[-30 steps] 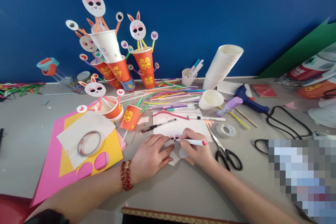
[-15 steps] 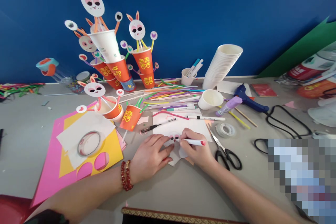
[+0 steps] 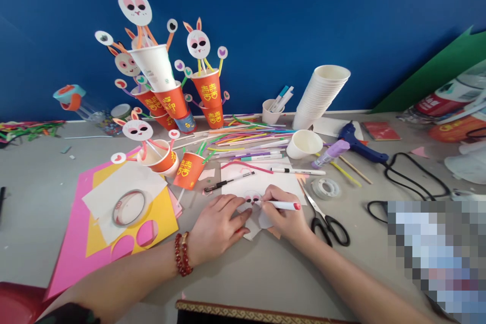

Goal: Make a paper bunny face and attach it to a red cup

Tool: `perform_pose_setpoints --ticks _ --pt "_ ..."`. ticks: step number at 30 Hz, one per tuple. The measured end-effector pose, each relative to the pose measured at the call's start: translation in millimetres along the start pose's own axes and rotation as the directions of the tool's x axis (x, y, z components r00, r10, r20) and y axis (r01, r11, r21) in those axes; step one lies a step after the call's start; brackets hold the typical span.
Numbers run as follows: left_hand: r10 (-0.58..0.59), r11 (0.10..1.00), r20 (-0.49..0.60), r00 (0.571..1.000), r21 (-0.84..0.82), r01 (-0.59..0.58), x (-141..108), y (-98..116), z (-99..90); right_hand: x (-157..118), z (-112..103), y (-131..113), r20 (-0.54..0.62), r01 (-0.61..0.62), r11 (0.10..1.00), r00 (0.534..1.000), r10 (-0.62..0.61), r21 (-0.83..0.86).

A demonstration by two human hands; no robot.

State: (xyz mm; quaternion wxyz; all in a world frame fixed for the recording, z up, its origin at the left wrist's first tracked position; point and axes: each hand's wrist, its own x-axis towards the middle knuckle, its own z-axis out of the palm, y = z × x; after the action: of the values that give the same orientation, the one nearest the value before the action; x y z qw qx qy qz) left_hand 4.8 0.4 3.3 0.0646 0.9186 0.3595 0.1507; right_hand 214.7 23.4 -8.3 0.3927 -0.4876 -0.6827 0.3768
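White marker at right side of the paper face, long axis nearly sideways, red end pointing right, that end shifted slightly right since previous frame. Right hand pinches it; left hand, fingers loosely spread, rests on face's left side.

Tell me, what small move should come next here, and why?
Probably a short, careful stroke with the white marker: the right hand grips it, pointed at the drawn face, while the left hand rests its fingers on the paper, seemingly steadying it.
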Motion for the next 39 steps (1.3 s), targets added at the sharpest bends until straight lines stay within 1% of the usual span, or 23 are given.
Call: perform_pose_setpoints --ticks 5,12,20,30,39 --pt "-0.004 1.000 0.003 1.000 0.005 0.004 0.0 -0.2 0.2 -0.5 0.9 0.1 0.018 -0.015 1.000 1.000 0.016 -0.016" --pt "-0.002 1.000 0.001 1.000 0.008 0.002 0.1 0.4 -0.4 -0.2 -0.1 -0.2 -0.012 -0.011 0.999 1.000 0.012 0.042" --pt "-0.005 1.000 0.000 1.000 0.001 0.005 0.1 -0.1 0.8 0.5 0.6 -1.5 0.030 -0.025 0.999 0.999 0.026 -0.037" --pt "-0.011 1.000 0.027 1.000 0.000 0.011 0.1 -0.1 -0.7 -0.1 0.6 0.3 0.040 -0.006 0.999 0.999 0.008 -0.041" --pt "-0.006 1.000 0.019 1.000 0.006 0.006 -0.3 -0.3 0.5 -0.3 0.2 -2.3 0.081 -0.048 0.998 0.995 0.051 -0.046"
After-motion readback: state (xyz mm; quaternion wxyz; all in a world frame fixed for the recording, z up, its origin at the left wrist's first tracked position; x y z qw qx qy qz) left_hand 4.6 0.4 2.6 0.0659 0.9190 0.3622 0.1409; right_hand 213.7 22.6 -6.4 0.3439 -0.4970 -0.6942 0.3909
